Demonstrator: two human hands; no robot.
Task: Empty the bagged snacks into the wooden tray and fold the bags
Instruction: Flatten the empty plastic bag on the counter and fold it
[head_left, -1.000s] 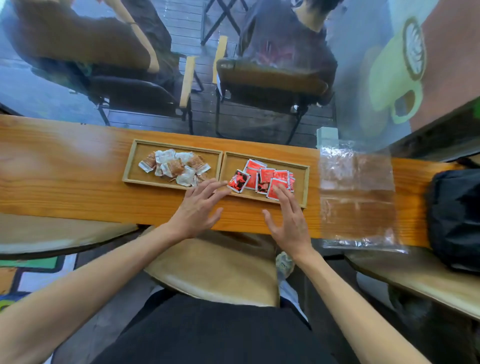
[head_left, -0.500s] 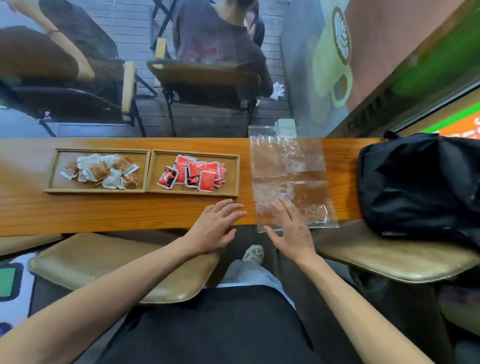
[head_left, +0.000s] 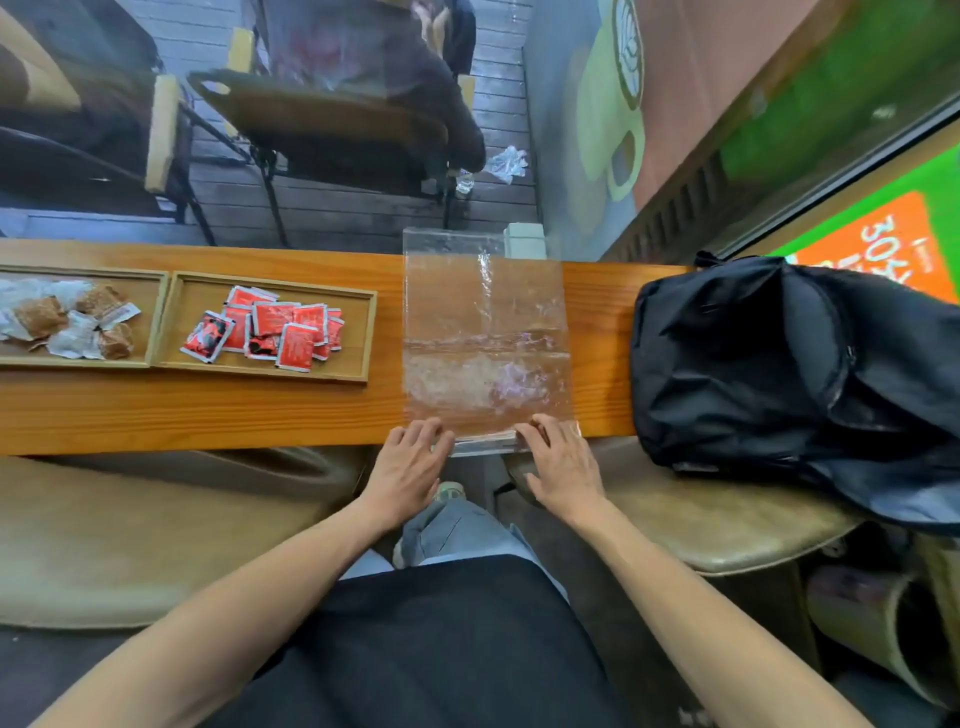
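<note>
Two hands at the bag's near edge

Both hands, left hand (head_left: 406, 464) and right hand (head_left: 562, 464), lie flat, fingers spread, on the clear bag (head_left: 485, 338). Its long axis runs across the wooden bench (head_left: 208, 410), beside the snack-filled tray (head_left: 370, 338) and black backpack (head_left: 779, 364).

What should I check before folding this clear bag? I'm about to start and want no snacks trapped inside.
1. Clear bag empty: ok, no packets show through it.
2. Bag flat on the counter: ok, some wrinkles.
3. Left hand at the near left corner: ok.
4. Right hand at the near right corner: ok.
5. Red packets inside the wooden tray: ok.
6. Fold path clear of the black backpack: ok, apart.
</note>
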